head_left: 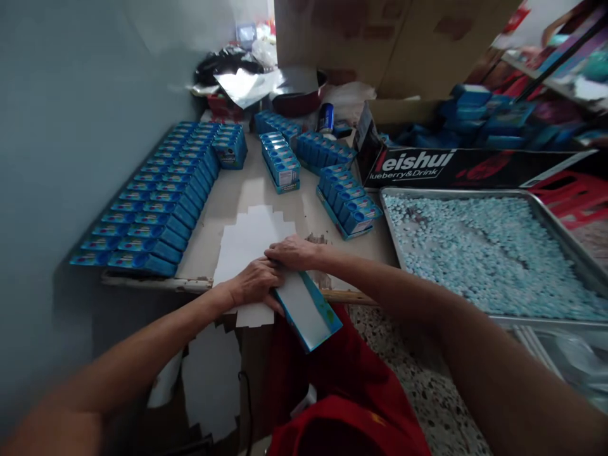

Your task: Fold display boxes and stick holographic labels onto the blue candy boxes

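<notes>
The worn worktop (237,193) carries blue packs (156,202) on the left, flat white card (247,237) near, filled blue trays (280,161) far.

Smooth, matt finish on the flat, white, step-edged paperboard sheets (251,235). Slightly glossy blue outside, matt white inside on the long, shallow blue paperboard tray (304,309). Glossy, print-like sheen on the small, upright blue card boxes (159,190). Dull, smooth metal in the wide, rectangular silver-grey pan (522,321), with a rough, grainy look to the tiny pale-blue pieces (475,253). Matt, creased cloth in the red garment (354,380). Worn, chipped wood along the pale, flat tabletop (237,183).
</notes>
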The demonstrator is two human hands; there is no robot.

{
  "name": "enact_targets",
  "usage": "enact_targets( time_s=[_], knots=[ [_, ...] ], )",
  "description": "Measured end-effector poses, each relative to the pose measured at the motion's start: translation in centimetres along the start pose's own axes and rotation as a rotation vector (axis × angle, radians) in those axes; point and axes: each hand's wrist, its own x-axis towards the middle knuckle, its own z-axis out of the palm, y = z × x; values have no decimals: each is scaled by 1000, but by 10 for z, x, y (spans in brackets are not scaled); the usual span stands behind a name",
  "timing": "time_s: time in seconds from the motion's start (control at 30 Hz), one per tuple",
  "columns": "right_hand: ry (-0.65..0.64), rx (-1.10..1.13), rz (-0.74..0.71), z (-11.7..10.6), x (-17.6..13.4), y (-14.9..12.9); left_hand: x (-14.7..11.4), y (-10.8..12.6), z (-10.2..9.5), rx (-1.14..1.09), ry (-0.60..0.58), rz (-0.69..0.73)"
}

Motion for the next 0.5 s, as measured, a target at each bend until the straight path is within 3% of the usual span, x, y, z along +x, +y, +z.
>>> enact_targets(
  time_s=[0.13, 0.27, 0.33, 0.4, 0.5],
  knots=[
    [-17, -35, -9, -5, 9, -3, 1, 6, -7, 54, -36, 6],
    [-37, -54, -80, -14, 12, -4, 2, 20, -22, 164, -162, -51],
    [-45, -42, -123, -18, 9, -1, -4, 31, -30, 217, -173, -100],
    [-43, -18, -124, -23, 0, 7, -18, 40, -35, 249, -86, -209],
    [31, 16, -32, -44, -23, 39, -53, 44, -37, 253, 188, -541]
  ],
)
